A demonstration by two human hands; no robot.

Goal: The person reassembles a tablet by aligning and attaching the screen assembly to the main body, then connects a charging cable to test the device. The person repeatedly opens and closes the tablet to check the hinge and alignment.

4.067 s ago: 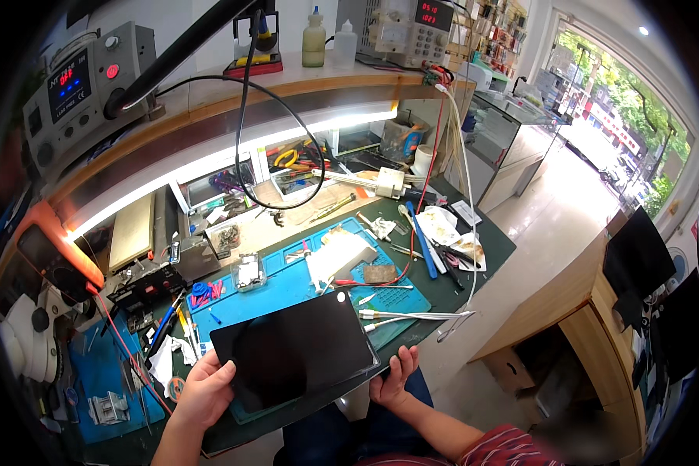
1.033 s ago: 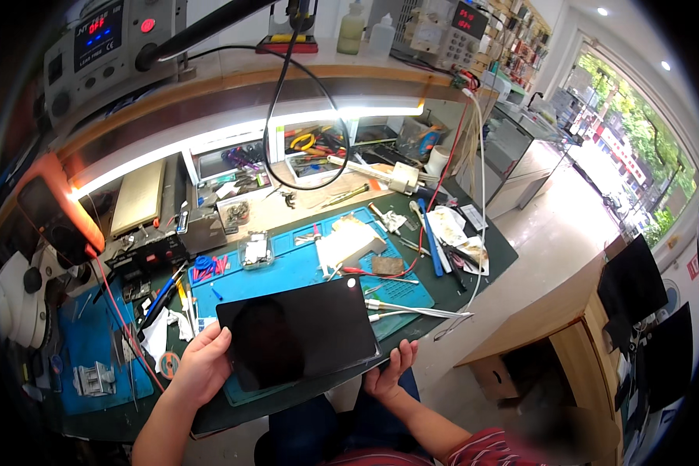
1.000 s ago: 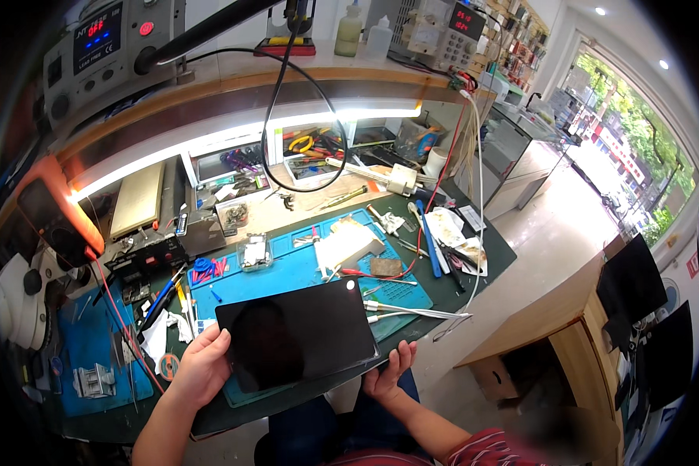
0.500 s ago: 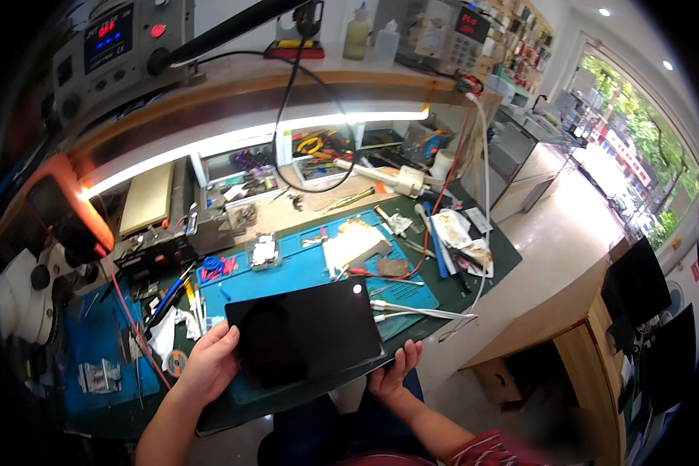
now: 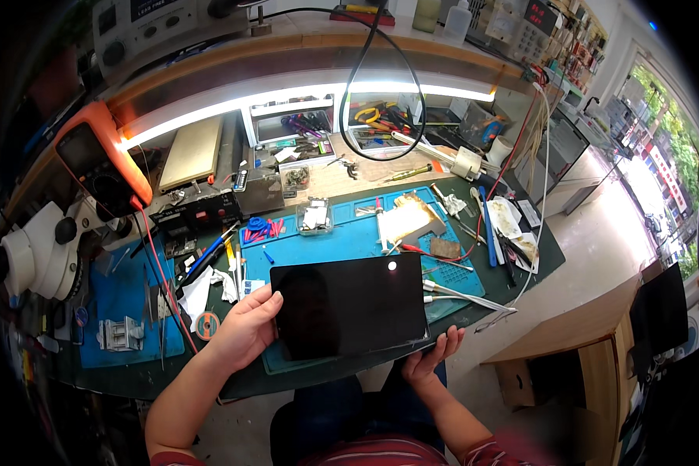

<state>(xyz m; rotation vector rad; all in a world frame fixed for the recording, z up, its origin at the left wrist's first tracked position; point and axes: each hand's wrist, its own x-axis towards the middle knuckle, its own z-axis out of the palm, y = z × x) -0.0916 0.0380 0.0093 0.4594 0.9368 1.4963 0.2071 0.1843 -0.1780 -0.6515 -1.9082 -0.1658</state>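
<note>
A black tablet (image 5: 349, 307) with a dark, glossy face is held tilted over the front edge of the bench. Gripping its left edge, my left hand (image 5: 247, 330) has the thumb on the front, while its other fingers are mostly hidden behind. My right hand (image 5: 435, 357) is just off the tablet's lower right corner, palm up, fingers stretched and partly apart. Whether it touches that corner I cannot tell. Beyond the tablet lies a blue work mat (image 5: 287, 252), with white cables (image 5: 470, 299) coming out at its right side.
An orange multimeter (image 5: 105, 159) leans at the left, above a white microscope (image 5: 43, 252). A clear box of small parts (image 5: 315, 216) and a blue pry tool (image 5: 487, 225) lie on the bench. A black cable loop (image 5: 422, 97) hangs overhead. Tweezers and a tape roll (image 5: 207, 326) are at the left.
The view has shifted, so the bench and hands appear further right. The tablet stays in my left hand, its lower edge now more level. My right hand remains by the lower right corner.
</note>
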